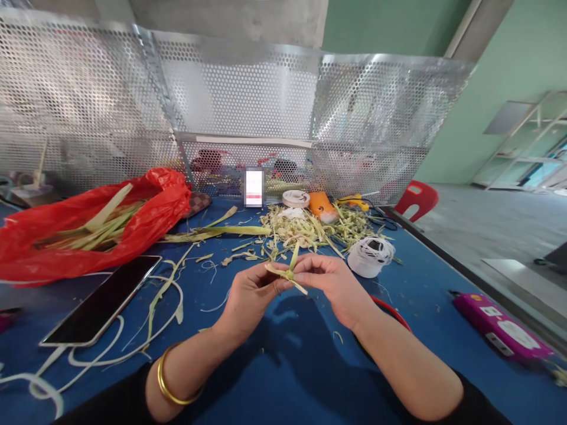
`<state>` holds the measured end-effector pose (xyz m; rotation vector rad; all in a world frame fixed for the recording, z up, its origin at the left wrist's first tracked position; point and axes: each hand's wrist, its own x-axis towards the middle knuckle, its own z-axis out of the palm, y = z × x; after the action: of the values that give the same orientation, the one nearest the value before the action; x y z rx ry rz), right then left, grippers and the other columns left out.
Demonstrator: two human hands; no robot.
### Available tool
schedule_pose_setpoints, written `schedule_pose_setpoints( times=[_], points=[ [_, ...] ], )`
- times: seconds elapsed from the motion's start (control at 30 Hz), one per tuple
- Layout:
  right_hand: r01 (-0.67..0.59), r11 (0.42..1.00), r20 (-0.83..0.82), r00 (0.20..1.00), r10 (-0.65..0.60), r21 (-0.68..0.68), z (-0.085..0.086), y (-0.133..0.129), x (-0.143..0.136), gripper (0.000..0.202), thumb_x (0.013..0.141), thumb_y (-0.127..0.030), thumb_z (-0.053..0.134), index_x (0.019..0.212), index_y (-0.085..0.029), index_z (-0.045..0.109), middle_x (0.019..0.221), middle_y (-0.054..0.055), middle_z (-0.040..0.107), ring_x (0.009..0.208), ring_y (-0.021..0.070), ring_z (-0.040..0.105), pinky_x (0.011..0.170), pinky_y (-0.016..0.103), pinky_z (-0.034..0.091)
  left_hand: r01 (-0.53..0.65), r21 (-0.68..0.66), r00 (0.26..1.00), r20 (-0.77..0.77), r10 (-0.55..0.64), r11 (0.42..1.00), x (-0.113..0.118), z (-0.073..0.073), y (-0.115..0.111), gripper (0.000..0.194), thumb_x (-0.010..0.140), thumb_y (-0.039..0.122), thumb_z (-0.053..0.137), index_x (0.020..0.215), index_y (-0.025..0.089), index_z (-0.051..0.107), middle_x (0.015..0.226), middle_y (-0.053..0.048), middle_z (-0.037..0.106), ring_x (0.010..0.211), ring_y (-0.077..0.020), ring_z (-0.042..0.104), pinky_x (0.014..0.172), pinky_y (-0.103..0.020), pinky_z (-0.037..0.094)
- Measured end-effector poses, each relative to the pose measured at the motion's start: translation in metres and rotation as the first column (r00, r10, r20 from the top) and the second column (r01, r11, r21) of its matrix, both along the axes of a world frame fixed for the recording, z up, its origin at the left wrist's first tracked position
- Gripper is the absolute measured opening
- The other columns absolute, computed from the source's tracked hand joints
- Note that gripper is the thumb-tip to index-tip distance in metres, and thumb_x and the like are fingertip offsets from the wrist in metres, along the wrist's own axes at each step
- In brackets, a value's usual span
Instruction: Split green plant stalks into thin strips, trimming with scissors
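Observation:
Between my two hands is a small knotted strip of pale green plant leaf [289, 274], its ends sticking out in several directions. My left hand [246, 293] pinches it from the left side, thumb below and fingers partly hidden behind. From the right, the thumb and fingertips of my right hand [328, 282] are closed on the same leaf strip near the knot. Just beyond my hands lies a heap of cut leaf bits [305, 233]. A white spool of cord [371, 256] stands to the right of the heap.
On the blue table [283, 378], a red plastic bag [163, 200] of long leaves and a dark-screened tablet [104, 301] with white cable lie left. A roll of tape [296, 199] and orange packet [322, 206] sit behind. A purple pack [500, 327] lies right. Perforated metal panel [248, 88] closes the back.

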<state>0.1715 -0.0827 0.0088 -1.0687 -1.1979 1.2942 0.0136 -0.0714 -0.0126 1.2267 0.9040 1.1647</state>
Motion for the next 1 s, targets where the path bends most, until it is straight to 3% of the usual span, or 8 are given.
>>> schedule_pose_setpoints(
  times=[0.37, 0.67, 0.87, 1.0],
  points=[
    [-0.083, 0.989, -0.032, 0.996, 0.079, -0.123, 0.0007, 0.0027, 0.0075, 0.014, 0.056, -0.023, 0.077, 0.053, -0.017, 0.064, 0.059, -0.002, 0.062, 0.06, 0.011, 0.052, 0.065, 0.027, 0.041, 0.007, 0.034, 0.996, -0.092, -0.004, 0.999, -0.0003, 0.0017, -0.0026, 0.014, 0.061, 0.025, 0.079, 0.076, 0.024, 0.077, 0.08, -0.002, 0.074, 0.075, -0.0166, 0.064, 0.071, -0.024, 0.051],
    [-0.079, 0.982, -0.022, 0.997, 0.076, -0.172, -0.0042, 0.0053, 0.008, 0.025, 0.05, -0.027, 0.081, 0.06, -0.016, 0.061, 0.061, -0.003, 0.06, 0.062, 0.0113, 0.052, 0.065, 0.027, 0.039, 0.065, 0.014, 0.997, -0.032, -0.065, 0.998, -0.0027, -0.0039, -0.0043, 0.015, 0.065, 0.024, 0.078, 0.08, 0.022, 0.076, 0.082, 0.0, 0.073, 0.076, -0.0138, 0.062, 0.072, -0.022, 0.048],
    [-0.105, 0.975, -0.013, 0.994, 0.104, -0.198, -0.0045, 0.0065, 0.0065, 0.026, 0.05, -0.028, 0.081, 0.063, -0.016, 0.062, 0.06, -0.005, 0.057, 0.062, 0.0111, 0.05, 0.066, 0.027, 0.038, 0.075, -0.008, 0.995, -0.06, -0.075, 0.997, -0.0022, -0.0013, -0.0066, 0.01, 0.068, 0.026, 0.076, 0.076, 0.02, 0.074, 0.072, 0.001, 0.069, 0.062, -0.0083, 0.053, 0.062, -0.019, 0.043],
    [-0.131, 0.977, 0.005, 0.991, 0.134, -0.166, -0.0052, 0.0059, 0.0067, 0.024, 0.054, -0.028, 0.08, 0.064, -0.016, 0.061, 0.061, -0.005, 0.056, 0.062, 0.0106, 0.049, 0.067, 0.027, 0.038, 0.07, -0.092, 0.997, -0.037, -0.074, 0.993, -0.0026, -0.003, -0.0049, 0.01, 0.07, 0.027, 0.074, 0.072, 0.018, 0.071, 0.063, 0.002, 0.061, 0.059, -0.0068, 0.048, 0.058, -0.018, 0.038]
  ],
)
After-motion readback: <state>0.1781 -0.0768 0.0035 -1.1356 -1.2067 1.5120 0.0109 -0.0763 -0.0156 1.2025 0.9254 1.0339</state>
